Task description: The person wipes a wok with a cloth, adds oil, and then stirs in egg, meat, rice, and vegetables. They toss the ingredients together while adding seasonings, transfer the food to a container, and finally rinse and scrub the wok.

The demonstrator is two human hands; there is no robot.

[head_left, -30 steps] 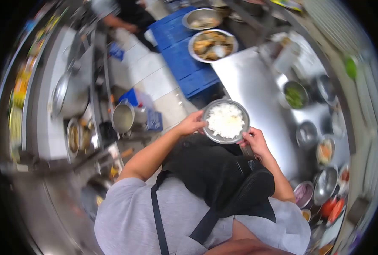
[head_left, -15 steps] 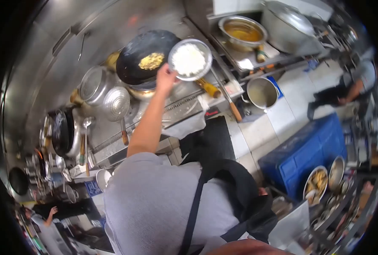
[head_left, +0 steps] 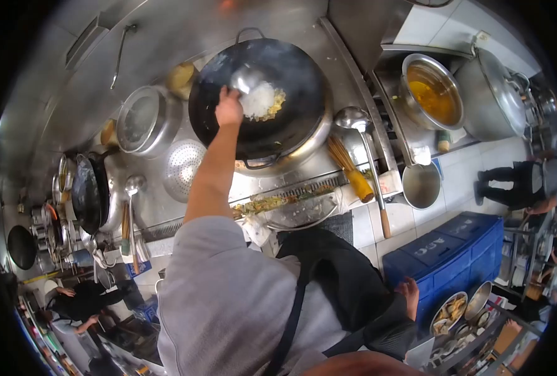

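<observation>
Over the black wok (head_left: 291,69), my left hand (head_left: 229,108) grips the rim of a shiny metal bowl (head_left: 247,78), which is tipped. White rice (head_left: 258,99) lies below it in the wok, on top of yellow cooked egg (head_left: 278,103). My right hand (head_left: 408,296) is low at my right side, beside the blue crates; its fingers are loosely bent and apart, and nothing shows in it.
Right of the wok lie a ladle (head_left: 353,118) and a bamboo brush (head_left: 350,166). A bowl of orange liquid (head_left: 432,94) and a large lidded pot (head_left: 488,94) stand farther right. Left are a strainer (head_left: 185,169) and pans. Blue crates (head_left: 444,250) stand behind; other people are at both sides.
The bowl, upright and full of rice beside the wok earlier, is now tipped inside it, with rice on the egg. My right hand has come into clearer view.
</observation>
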